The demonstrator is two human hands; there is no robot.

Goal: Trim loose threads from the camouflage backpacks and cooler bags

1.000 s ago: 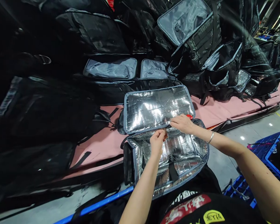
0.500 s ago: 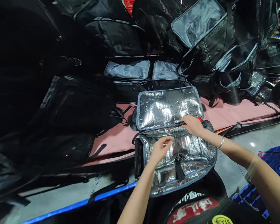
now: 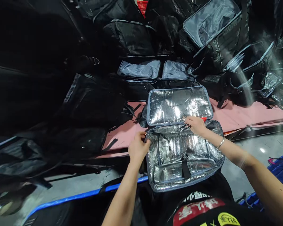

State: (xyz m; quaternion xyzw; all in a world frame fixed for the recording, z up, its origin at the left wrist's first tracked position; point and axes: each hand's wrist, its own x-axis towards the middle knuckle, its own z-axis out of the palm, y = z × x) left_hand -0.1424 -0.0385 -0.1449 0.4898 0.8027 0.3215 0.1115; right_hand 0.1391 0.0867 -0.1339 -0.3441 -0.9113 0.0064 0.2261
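An open bag (image 3: 172,149) with a crinkled silver lining and grey-blue edging lies in front of me, its silver-lined lid (image 3: 179,105) folded back on the far side. At the bag's left rear corner, the fingers of my left hand (image 3: 138,147) are closed on the rim. My right hand (image 3: 195,125) is closed around a small tool with a red end and dark tips, near the seam between lid and bag. A black strap (image 3: 185,169) lies across the front of the lining.
Black bags (image 3: 132,37) are piled behind and to the left, some open with grey linings. Pink material (image 3: 240,111) runs beneath the bag. A blue-edged frame (image 3: 85,195) lies at the lower left, with blue crates (image 3: 281,171) at the right.
My left hand has moved left from over the bag's interior to its left rear corner and closed on the rim. My right hand stays near the seam. The view has shifted slightly.
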